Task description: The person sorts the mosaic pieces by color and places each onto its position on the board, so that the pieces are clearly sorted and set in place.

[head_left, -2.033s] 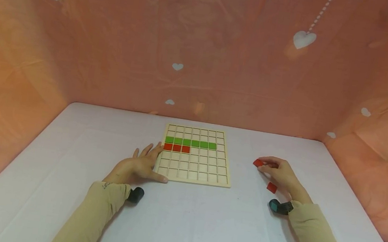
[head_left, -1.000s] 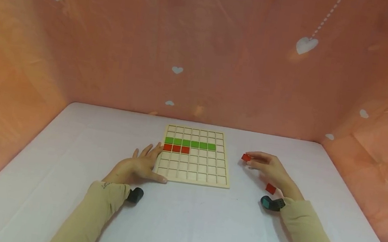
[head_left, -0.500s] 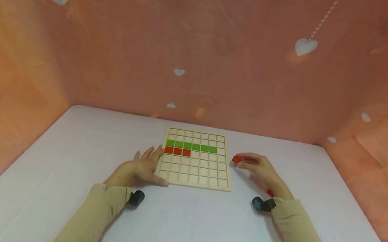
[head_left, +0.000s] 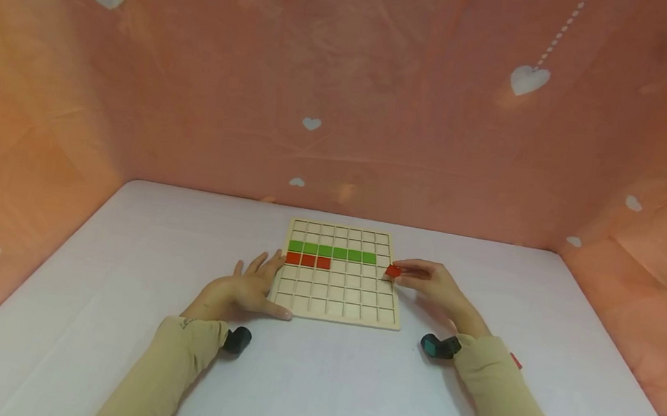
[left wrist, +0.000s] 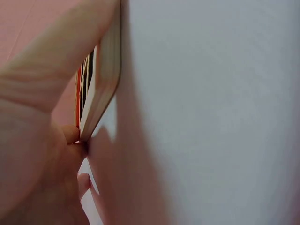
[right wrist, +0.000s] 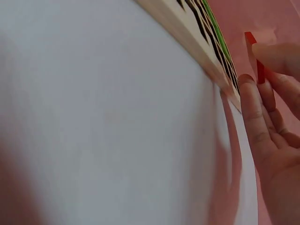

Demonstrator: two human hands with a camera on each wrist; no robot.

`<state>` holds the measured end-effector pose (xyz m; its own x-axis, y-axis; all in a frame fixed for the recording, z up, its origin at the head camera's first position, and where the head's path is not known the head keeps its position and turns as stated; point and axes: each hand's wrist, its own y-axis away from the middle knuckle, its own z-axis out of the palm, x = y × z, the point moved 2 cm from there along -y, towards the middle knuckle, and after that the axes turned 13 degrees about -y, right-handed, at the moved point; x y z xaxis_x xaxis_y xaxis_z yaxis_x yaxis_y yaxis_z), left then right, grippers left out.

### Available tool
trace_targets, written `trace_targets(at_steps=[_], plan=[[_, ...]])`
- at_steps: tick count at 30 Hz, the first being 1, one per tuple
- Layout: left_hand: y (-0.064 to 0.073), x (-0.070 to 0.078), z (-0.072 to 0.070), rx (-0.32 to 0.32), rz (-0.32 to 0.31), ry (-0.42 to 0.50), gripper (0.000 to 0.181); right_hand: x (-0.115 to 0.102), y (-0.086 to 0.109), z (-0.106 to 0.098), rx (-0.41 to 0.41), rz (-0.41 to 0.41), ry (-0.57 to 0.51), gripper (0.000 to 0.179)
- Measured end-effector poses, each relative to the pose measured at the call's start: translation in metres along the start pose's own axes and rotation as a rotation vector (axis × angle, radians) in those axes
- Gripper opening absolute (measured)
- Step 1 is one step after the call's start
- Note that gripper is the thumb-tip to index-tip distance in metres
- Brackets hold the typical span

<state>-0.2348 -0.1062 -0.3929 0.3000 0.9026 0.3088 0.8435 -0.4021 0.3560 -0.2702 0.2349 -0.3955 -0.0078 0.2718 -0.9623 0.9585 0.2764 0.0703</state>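
Observation:
A pale wooden grid board [head_left: 338,293] lies on the white table. A row of several green tiles [head_left: 325,251] sits in its cells, with a row of three red tiles [head_left: 308,261] just below, starting at the left. My left hand [head_left: 243,292] rests spread along the board's left side, thumb at the near-left corner, fingertips touching the edge. My right hand [head_left: 435,286] pinches a red tile [head_left: 392,271] between thumb and fingers over the board's right edge. In the right wrist view that tile [right wrist: 261,71] is held tilted, apart from the board.
Another red tile [head_left: 516,361] lies on the table [head_left: 322,389], mostly hidden behind the right sleeve [head_left: 495,377]. Dark wrist cameras sit at the left cuff [head_left: 238,341] and right cuff [head_left: 439,347]. An orange cloth [head_left: 350,84] with hearts surrounds the table's back and sides.
My right hand has moved left with the red tile, from the table at the right to the board's right edge. Its sleeve now covers most of the other loose tile. The left hand stays put.

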Motion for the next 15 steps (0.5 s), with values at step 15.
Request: trace_targets(at_steps=[15], plan=[[0.000, -0.001, -0.002, -0.006, -0.005, -0.009, 0.112, -0.010, -0.014, 0.030, -0.043, -0.004, -0.035, 0.040]])
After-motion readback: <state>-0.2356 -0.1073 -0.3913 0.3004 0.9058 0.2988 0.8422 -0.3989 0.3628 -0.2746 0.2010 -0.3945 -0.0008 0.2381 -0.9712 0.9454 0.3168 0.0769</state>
